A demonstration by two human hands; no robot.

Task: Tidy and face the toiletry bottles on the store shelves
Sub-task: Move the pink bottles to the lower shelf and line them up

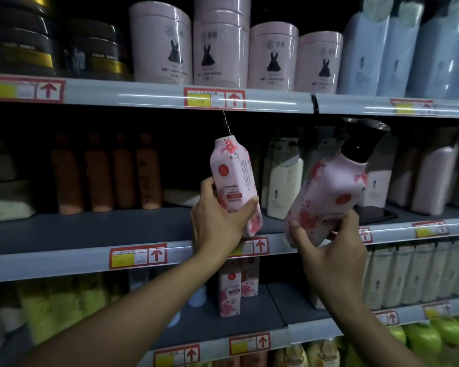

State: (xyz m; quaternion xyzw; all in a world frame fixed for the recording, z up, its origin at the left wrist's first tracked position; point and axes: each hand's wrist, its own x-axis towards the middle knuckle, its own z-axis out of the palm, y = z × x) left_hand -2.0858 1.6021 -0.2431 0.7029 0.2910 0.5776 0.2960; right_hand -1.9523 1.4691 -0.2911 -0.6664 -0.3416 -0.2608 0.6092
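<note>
- Head view looks at a store shelving unit with grey shelf boards (90,229) and pale front rails carrying red-bordered price tags (138,256) with yellow panels and red arrows.
- On the top shelf stand tall pale-pink cylindrical tubs (161,45) printed with a black dress figure, with dark jars banded in gold (19,38) to their left and pale blue plastic bottles (382,54) to their right.
- On the middle shelf, a row of slim orange-brown bottles (105,172) stands at the left, cream-white bottles (284,181) stand behind the hands, and pale pink bottles (432,178) stand further right.
- Lower down stand yellow-green bottles (53,308) at the left, off-white bottles (408,274) at the right, and two more pink floral bottles (229,292) on the board between the arms.
- The right hand (331,250) grips the base of a pink floral pump bottle with a black cap (329,192), which is tilted to the right and held in the air in front of the middle shelf.
- The left hand (217,221) is wrapped round the lower part of a second pink floral bottle (233,176), held nearly upright (label side partly toward the camera) just left of the other one; the two bottles are near each other but apart.
</note>
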